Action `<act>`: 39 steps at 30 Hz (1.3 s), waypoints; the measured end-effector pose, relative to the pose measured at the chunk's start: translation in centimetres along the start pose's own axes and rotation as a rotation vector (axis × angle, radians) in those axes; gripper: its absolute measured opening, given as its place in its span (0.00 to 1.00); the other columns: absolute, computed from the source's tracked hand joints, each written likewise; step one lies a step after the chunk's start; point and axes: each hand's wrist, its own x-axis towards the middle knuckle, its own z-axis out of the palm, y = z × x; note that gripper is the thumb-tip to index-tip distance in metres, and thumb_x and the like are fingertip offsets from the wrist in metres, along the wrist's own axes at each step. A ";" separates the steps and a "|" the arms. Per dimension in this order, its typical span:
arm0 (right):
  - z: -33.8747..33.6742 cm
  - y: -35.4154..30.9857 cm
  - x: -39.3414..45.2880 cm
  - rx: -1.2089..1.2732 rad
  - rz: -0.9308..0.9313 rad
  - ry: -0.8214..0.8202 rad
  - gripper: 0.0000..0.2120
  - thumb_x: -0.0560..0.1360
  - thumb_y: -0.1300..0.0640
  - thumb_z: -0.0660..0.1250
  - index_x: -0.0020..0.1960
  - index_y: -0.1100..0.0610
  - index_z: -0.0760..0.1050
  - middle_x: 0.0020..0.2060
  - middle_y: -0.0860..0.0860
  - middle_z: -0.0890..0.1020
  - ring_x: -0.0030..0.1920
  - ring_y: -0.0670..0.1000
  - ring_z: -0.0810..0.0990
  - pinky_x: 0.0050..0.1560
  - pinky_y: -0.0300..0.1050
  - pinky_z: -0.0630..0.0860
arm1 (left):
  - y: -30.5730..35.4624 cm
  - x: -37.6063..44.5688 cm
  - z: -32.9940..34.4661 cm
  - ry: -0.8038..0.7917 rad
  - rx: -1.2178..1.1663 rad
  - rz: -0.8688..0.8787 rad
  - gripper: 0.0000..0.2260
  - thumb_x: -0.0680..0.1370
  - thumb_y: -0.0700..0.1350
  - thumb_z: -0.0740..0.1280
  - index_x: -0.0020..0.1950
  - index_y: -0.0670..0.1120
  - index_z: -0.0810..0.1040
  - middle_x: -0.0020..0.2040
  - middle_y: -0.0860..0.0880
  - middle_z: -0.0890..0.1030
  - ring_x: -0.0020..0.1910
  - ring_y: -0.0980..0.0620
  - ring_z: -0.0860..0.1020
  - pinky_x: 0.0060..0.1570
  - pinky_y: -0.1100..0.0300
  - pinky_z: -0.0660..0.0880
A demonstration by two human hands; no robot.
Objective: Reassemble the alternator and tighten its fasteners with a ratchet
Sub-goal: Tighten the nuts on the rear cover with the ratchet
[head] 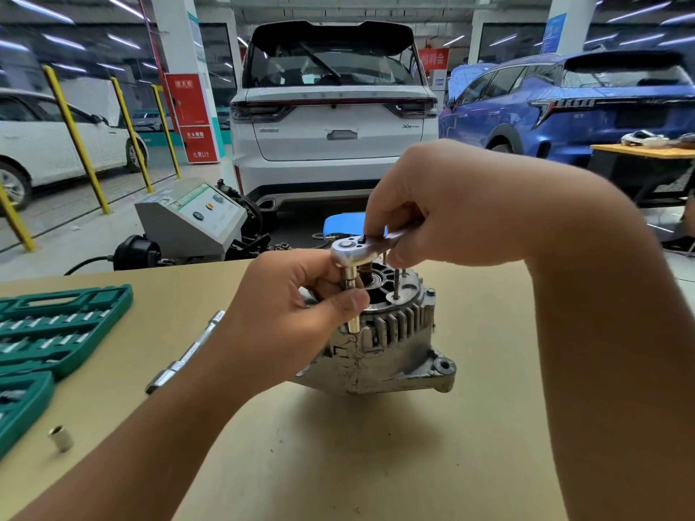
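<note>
Head view looks down on the alternator, which sits near the middle of the tan desk with its finned end up and a mounting ear pointing to the right. Several thin studs stand upright from its top face. A ratchet lies level above that face, its round head toward the left, and a long socket hangs straight down from the head along the housing's near-left edge (whether its lower end sits on a fastener cannot be told).

The left hand comes in from the lower left, with its thumb and curled fingers pinching the socket partway down. The right hand arches over from the right, closed round the ratchet's handle, a fingertip pressing on the small dark lever atop the head.

Just left of the alternator, partly behind the left wrist, a chrome extension bar lies on the desk. Farther left, an open green socket case reaches the desk's edge, and a loose socket rests near the front left corner.

Beyond the desk stand a grey machine, a white car seen from behind and a blue car at right.
</note>
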 end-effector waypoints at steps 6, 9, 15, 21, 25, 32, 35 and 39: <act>1.0 -0.3 1.0 -0.023 0.014 0.051 0.13 0.75 0.63 0.72 0.48 0.44 0.85 0.40 0.43 0.83 0.43 0.48 0.81 0.44 0.48 0.81 | -0.4 0.2 -0.1 0.007 0.026 -0.001 0.06 0.76 0.38 0.75 0.42 0.49 0.84 0.36 0.51 0.83 0.33 0.60 0.78 0.34 0.72 0.71; 0.6 0.0 0.7 -0.023 0.008 0.013 0.11 0.74 0.60 0.74 0.45 0.43 0.83 0.32 0.42 0.80 0.35 0.44 0.79 0.32 0.38 0.75 | -0.7 0.4 -0.2 0.005 0.034 0.018 0.06 0.76 0.40 0.75 0.43 0.51 0.84 0.36 0.53 0.84 0.35 0.58 0.80 0.35 0.72 0.72; 0.2 -0.2 0.3 0.018 0.032 0.002 0.12 0.74 0.56 0.75 0.55 0.43 0.85 0.37 0.38 0.81 0.41 0.41 0.80 0.38 0.33 0.75 | -0.8 0.4 -0.3 -0.018 0.047 0.057 0.05 0.74 0.49 0.71 0.44 0.49 0.85 0.36 0.56 0.83 0.35 0.60 0.80 0.35 0.74 0.71; 0.1 -0.8 -0.1 0.013 0.053 -0.035 0.06 0.72 0.51 0.77 0.47 0.47 0.82 0.27 0.40 0.79 0.29 0.39 0.78 0.23 0.32 0.69 | -1.2 0.4 0.0 0.026 0.007 0.072 0.03 0.75 0.44 0.76 0.44 0.53 0.85 0.37 0.52 0.84 0.34 0.56 0.81 0.33 0.71 0.73; 0.0 -1.1 -0.3 -0.007 0.035 -0.011 0.09 0.74 0.57 0.75 0.50 0.44 0.83 0.34 0.42 0.79 0.35 0.42 0.78 0.32 0.37 0.74 | -1.2 0.2 0.0 0.018 -0.015 0.084 0.05 0.74 0.43 0.77 0.43 0.52 0.85 0.33 0.55 0.83 0.28 0.63 0.77 0.32 0.76 0.69; -0.1 -1.4 -0.8 -0.052 0.037 -0.047 0.05 0.72 0.51 0.76 0.43 0.51 0.82 0.31 0.47 0.80 0.28 0.46 0.78 0.28 0.41 0.74 | -1.5 0.5 -0.1 -0.006 -0.039 0.074 0.04 0.74 0.46 0.74 0.47 0.53 0.86 0.37 0.51 0.85 0.33 0.56 0.81 0.35 0.70 0.75; 0.0 -1.4 -0.4 -0.040 0.056 -0.012 0.09 0.76 0.60 0.71 0.47 0.45 0.82 0.38 0.44 0.81 0.39 0.47 0.80 0.38 0.44 0.80 | -1.5 0.4 -0.3 -0.024 -0.036 0.080 0.03 0.73 0.45 0.74 0.45 0.53 0.85 0.36 0.53 0.85 0.32 0.60 0.80 0.34 0.73 0.71; 0.4 -1.8 -0.4 -0.062 0.049 -0.038 0.03 0.75 0.56 0.74 0.49 0.51 0.82 0.38 0.46 0.81 0.37 0.48 0.82 0.36 0.44 0.82 | -1.5 0.5 -0.2 -0.023 -0.056 0.070 0.07 0.73 0.45 0.74 0.48 0.55 0.86 0.37 0.54 0.86 0.33 0.59 0.82 0.35 0.71 0.74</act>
